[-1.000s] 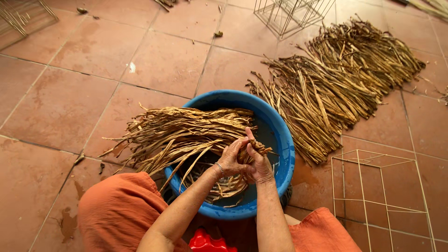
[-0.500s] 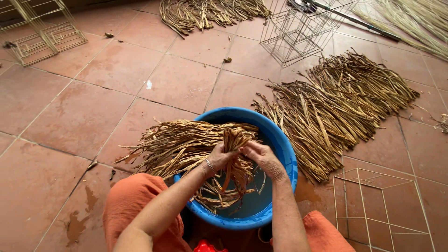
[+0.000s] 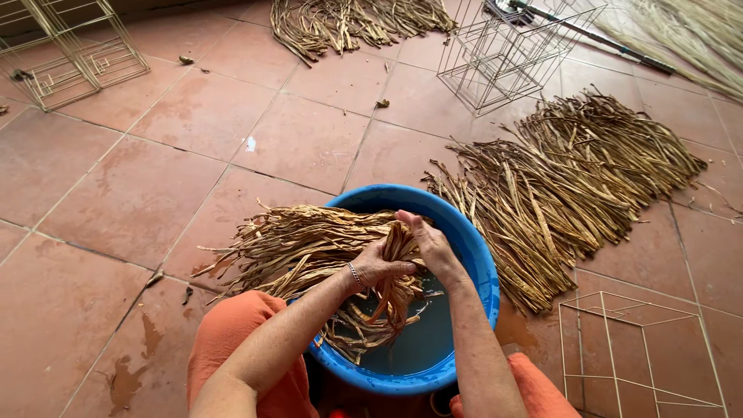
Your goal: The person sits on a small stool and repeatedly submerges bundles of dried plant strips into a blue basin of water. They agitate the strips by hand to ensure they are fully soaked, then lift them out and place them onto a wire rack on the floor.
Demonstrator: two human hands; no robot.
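1. Terracotta tile floor (image 3: pixel 139 193), outdoors-looking, is serving as the work surface; wet patches are showing near the person's orange-clad knees (image 3: pixel 232 340).
2. Large heap of dried fibre strips (image 3: pixel 573 186) is lying fanned out flat right of the basin, likely spread so strands stay apart. Another heap (image 3: pixel 348 19) is sitting at the top edge.
3. Wire frames are standing around: one top left (image 3: pixel 62 46), one top centre (image 3: pixel 511 54), one lower right (image 3: pixel 635 356).
4. Blue plastic basin (image 3: pixel 472 240) is holding water, placed between the knees for reach.
5. Bundle of strips (image 3: pixel 302 244) is draping over the basin's left rim, ends dipping in water.
6. Left hand (image 3: pixel 379 269) is closing fully round a gathered hank (image 3: pixel 395 294) above the water.
7. Right hand (image 3: pixel 429 244) is wrapping over the hank's top, fingers curled tight, touching the left.
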